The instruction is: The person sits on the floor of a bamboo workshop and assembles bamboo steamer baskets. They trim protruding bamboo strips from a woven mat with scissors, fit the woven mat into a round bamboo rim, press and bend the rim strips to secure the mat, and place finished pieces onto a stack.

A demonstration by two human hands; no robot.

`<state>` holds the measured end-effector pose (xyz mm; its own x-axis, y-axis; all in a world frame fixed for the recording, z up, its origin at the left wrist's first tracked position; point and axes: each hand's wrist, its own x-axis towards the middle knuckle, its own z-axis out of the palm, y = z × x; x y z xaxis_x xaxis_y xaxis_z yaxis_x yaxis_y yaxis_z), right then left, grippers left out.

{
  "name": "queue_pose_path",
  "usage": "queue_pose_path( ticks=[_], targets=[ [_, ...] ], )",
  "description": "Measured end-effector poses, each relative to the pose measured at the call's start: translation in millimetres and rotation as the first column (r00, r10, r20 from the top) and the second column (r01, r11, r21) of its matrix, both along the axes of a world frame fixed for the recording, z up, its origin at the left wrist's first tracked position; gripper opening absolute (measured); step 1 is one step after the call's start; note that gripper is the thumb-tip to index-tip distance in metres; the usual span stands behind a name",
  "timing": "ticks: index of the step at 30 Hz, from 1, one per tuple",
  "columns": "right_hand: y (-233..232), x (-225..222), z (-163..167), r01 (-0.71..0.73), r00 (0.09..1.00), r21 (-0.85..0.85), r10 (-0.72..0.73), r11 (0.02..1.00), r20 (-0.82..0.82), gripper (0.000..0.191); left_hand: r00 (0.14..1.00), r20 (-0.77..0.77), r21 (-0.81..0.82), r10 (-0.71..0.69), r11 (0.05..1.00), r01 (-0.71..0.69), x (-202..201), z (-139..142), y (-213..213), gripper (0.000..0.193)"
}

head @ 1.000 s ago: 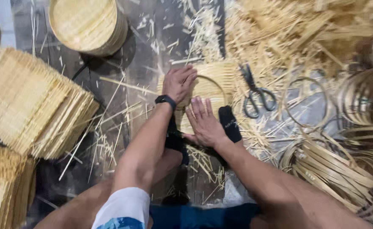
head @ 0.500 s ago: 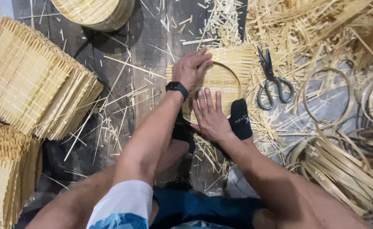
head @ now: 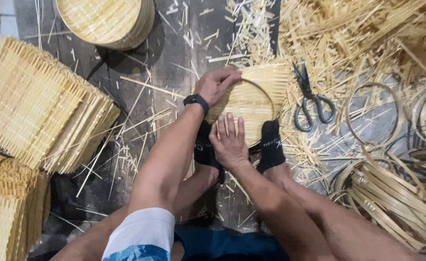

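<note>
Left hand (head: pixel 216 84) curled over the far rim of a woven mat (head: pixel 254 104), gripping the hoop (head: pixel 266 94) there. Right hand (head: pixel 229 140) open, flat on its near edge. Scissors (head: pixel 309 99) just right of both.

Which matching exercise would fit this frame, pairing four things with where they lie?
Things:
1. left hand
2. right hand
3. scissors
4. round woven trays

Places:
A. stacked at the top, left of the mat
B. flat on the near part of the woven mat, between two black-socked feet
C. on the straw-strewn floor to the right of the mat
D. on the hoop at the mat's far left rim

Pairs: 1-D, 2-B, 3-C, 4-A
</note>
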<state>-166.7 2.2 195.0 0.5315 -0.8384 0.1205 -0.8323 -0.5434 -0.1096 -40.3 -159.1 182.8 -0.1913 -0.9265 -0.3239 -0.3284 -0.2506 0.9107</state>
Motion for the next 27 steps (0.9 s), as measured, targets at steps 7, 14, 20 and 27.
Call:
queue_pose_path(
  ticks=[7, 14, 20, 27],
  targets=[
    [-82.3, -62.0, 49.0, -0.212, 0.884, 0.465, -0.033, 0.86, 0.466, 0.047, 0.968, 0.246, -0.356, -0.045, 0.925, 0.133, -3.2, 2.2, -5.6, 0.025],
    [-163.4, -77.8, 27.8, 0.109, 0.771, 0.439, -0.355, 0.892, 0.529, 0.017, 0.961, 0.259, -0.1, -0.095, 0.987, 0.124, -8.2, 7.3, -8.5, 0.035],
    [-167.8, -84.4, 22.0, 0.239, 0.663, 0.828, -0.708, 0.508, 0.243, 0.026, 0.986, 0.164, -0.004, -0.026, 1.0, 0.027, -13.6, -23.4, -18.2, 0.04],
    [-161.8, -97.7, -26.5, 0.164, 0.813, 0.44, -0.374, 0.883, 0.447, 0.05, 0.996, 0.086, -0.093, 0.031, 0.995, -0.023, -11.9, -47.5, -38.5, 0.04]
  ],
)
